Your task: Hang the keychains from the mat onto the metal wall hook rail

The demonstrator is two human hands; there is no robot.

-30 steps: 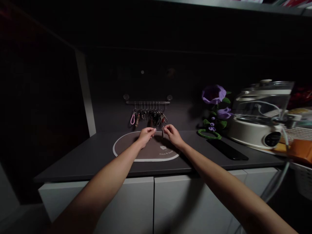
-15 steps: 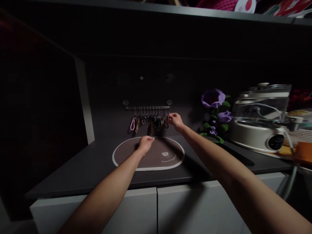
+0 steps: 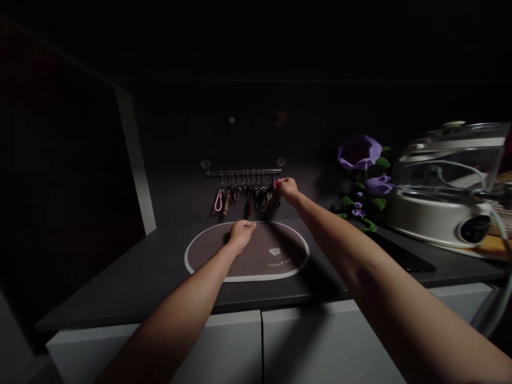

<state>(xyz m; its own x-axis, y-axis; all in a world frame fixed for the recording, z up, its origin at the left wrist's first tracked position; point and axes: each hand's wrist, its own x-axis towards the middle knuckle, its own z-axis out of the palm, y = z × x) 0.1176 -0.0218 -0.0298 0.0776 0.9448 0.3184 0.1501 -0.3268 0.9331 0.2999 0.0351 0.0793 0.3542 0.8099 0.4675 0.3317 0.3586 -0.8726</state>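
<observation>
My right hand is raised at the right end of a clear key rack on the dark wall. Its fingers are pinched on a small red item, too small to name, close to the last hook. Several bunches of keys hang in a row from the hooks, with a pink loop strap at the left end. Lower down, my left hand hovers over a brown oval mat, thumb and fingers pressed together; whatever they may hold cannot be made out.
The mat lies on a dark countertop above white cabinet doors. To the right stand purple crocheted flowers, a flat black object and a white appliance with a clear cover. A side panel bounds the left.
My right hand stays by the rack's right end, and a red item now shows at its fingertips. My left hand keeps its pinch over the mat. The view has tilted down and come slightly closer.
</observation>
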